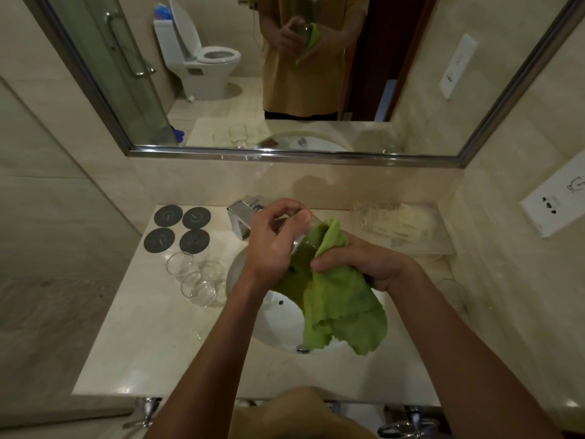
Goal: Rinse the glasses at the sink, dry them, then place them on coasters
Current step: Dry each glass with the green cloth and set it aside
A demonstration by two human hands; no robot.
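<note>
A: Four coasters (pixel 177 228) sit bare in the upper left of the frame, 2x2 on the counter (pixel 133 337), nothing on them yet.

B: And the action's dead centre. Left hand (pixel 272 245) has its fingers curled round a glass (pixel 300 229), tilted over the sink (pixel 278 315), mouth pointing right.

A: Right hand (pixel 364 264) pinches the green cloth (pixel 342 305), thumb and fingers bunched on it, part of it stuffed into the glass, rest hanging down over the basin.

B: So that's the drying step, I'd say. Rinse looks done for this one; tap (pixel 242 218) behind the hands shows no water that I can see.

A: Three more glasses (pixel 196 277) wait just below the coasters, left of the sink, close together. Wet or dry? Can't tell from here.

B: Another glass (pixel 452 293) at the right edge of the counter, near the wall. Faint, but it's there.

A: Next move, IMO: twist the cloth round inside, wipe the outside, then carry the glass up-left and set it upright on a coaster.

B: Needs a firm hold. Wet glass, hard counter, pretty slippy combo.

A: Early days overall, prob: zero placed.
</note>
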